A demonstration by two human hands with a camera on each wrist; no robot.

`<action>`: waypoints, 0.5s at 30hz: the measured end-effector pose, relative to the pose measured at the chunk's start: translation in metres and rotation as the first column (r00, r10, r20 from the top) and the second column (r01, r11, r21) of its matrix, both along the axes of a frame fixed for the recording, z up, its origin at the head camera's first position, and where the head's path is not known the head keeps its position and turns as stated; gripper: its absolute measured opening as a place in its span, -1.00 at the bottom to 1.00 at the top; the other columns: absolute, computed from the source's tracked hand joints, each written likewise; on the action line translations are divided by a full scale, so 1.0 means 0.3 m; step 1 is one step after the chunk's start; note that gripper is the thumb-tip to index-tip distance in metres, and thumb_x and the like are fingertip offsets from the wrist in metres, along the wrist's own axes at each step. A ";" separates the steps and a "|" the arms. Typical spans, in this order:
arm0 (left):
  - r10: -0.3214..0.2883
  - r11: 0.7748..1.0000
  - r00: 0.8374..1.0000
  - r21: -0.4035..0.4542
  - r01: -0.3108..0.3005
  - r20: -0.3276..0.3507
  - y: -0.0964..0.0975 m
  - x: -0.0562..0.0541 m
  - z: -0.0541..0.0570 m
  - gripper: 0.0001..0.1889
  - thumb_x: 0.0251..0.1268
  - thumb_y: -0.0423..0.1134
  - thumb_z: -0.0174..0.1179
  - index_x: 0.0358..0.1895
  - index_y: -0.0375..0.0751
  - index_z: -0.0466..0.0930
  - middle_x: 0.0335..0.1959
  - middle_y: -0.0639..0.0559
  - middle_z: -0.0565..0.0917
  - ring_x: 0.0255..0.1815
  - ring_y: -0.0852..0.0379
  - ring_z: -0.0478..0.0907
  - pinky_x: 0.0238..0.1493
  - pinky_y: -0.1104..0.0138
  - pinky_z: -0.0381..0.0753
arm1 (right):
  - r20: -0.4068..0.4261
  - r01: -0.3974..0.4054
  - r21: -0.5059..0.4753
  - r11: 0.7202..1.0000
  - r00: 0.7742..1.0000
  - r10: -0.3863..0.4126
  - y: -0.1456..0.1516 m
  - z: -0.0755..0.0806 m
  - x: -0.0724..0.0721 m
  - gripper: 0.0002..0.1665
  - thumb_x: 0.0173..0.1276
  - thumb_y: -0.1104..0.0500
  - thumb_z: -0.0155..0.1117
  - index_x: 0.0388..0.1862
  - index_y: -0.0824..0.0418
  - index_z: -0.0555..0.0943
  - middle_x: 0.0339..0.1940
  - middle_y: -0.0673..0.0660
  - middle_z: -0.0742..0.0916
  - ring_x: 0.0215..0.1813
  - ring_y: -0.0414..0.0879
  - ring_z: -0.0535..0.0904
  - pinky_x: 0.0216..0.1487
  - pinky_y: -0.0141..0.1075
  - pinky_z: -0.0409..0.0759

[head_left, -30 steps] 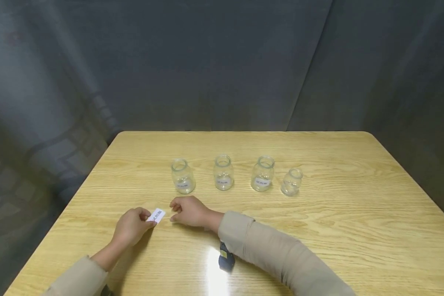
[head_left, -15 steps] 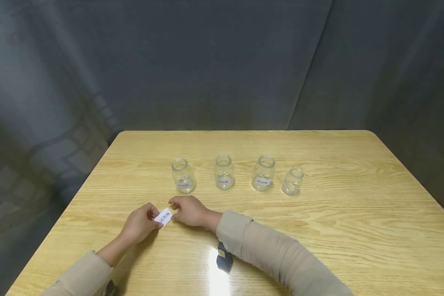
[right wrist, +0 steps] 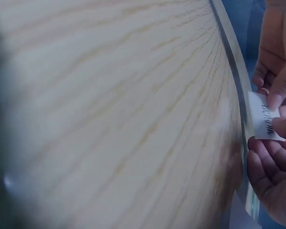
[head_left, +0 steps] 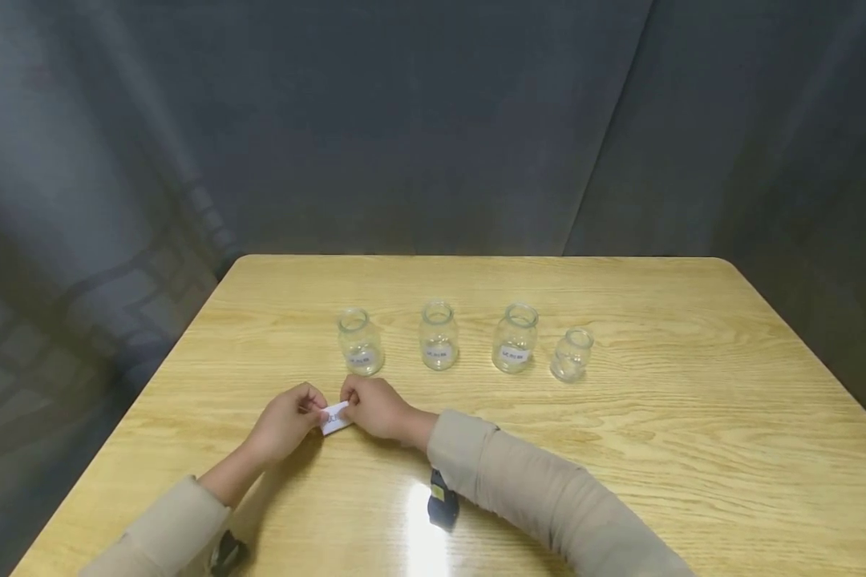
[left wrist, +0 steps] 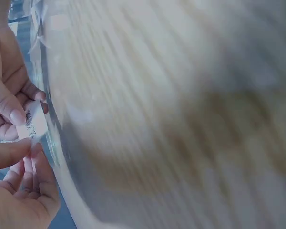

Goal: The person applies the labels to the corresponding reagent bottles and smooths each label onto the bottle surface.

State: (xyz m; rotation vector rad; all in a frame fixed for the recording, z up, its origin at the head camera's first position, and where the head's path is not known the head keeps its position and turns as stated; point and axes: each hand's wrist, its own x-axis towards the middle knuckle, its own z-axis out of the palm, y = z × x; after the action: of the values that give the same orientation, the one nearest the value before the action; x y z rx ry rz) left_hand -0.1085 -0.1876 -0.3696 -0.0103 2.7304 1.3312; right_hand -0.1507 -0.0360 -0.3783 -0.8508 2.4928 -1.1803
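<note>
A small white label (head_left: 336, 417) with dark writing is stretched between both hands. My left hand (head_left: 281, 425) pinches its left end with thumb and forefinger. At its right end my right hand (head_left: 378, 407) pinches it as well, thumb over the written face in the right wrist view. Just behind the hands stands a glass jar (head_left: 362, 340) bearing a label low on its front. To its right stand a second labelled jar (head_left: 439, 338) and a third labelled jar (head_left: 515, 338). A smaller jar (head_left: 572, 356), with no label to be seen, ends the row.
All the jars stand upright without lids on a wooden table (head_left: 693, 401). A dark device (head_left: 443, 501) shows under the right sleeve, another dark device (head_left: 227, 553) by the left sleeve. Dark curtain (head_left: 404, 128) hangs behind the table.
My left hand has moved right, bringing the label to my right hand. The right fingers, earlier apart from the label, now pinch its right end. The jars have stayed put.
</note>
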 end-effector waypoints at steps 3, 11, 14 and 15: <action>-0.007 0.998 1.000 0.061 0.007 0.009 0.020 -0.009 0.005 -0.92 0.06 -0.49 0.08 -0.37 -0.38 0.39 -0.50 -0.03 0.46 -0.52 0.12 0.41 -0.55 0.38 0.46 | 0.012 0.019 -0.025 1.000 1.000 -0.018 0.015 -0.002 -0.005 -0.89 0.12 0.30 0.18 -0.43 0.20 0.42 -0.59 -0.04 0.45 -0.53 -0.27 0.31 -0.52 -0.53 0.33; -0.016 0.981 0.999 0.193 0.007 0.043 0.059 -0.041 0.023 -0.90 0.11 -0.43 0.06 -0.30 -0.39 0.41 -0.44 -0.08 0.47 -0.46 0.10 0.43 -0.43 0.33 0.50 | 0.109 0.076 -0.110 0.991 0.992 -0.064 0.067 0.019 -0.009 -0.92 0.19 0.34 0.08 -0.32 0.21 0.45 -0.56 0.02 0.49 -0.58 -0.23 0.31 -0.61 -0.50 0.32; -0.040 0.955 0.997 0.295 0.020 0.062 0.067 -0.045 0.036 -0.86 0.15 -0.42 0.01 -0.26 -0.44 0.40 -0.37 -0.12 0.48 -0.35 0.09 0.46 -0.27 0.30 0.52 | 0.125 0.097 -0.145 0.985 0.989 -0.079 0.090 0.029 -0.010 -0.92 0.20 0.35 0.07 -0.32 0.22 0.45 -0.53 0.03 0.50 -0.57 -0.22 0.34 -0.62 -0.49 0.34; -0.055 0.943 0.996 0.333 0.030 0.065 0.068 -0.046 0.040 -0.85 0.17 -0.42 -0.02 -0.24 -0.47 0.39 -0.34 -0.15 0.47 -0.31 0.08 0.46 -0.22 0.30 0.52 | 0.127 0.103 -0.153 0.983 0.988 -0.083 0.099 0.032 -0.010 -0.92 0.21 0.35 0.06 -0.32 0.22 0.45 -0.53 0.04 0.50 -0.57 -0.22 0.34 -0.62 -0.49 0.34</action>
State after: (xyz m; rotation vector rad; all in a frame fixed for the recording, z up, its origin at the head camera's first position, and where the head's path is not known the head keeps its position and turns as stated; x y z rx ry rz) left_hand -0.1224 -0.1671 -0.3578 0.0263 2.3987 1.7225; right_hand -0.1536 -0.0063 -0.3686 -0.6841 2.3895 -1.4332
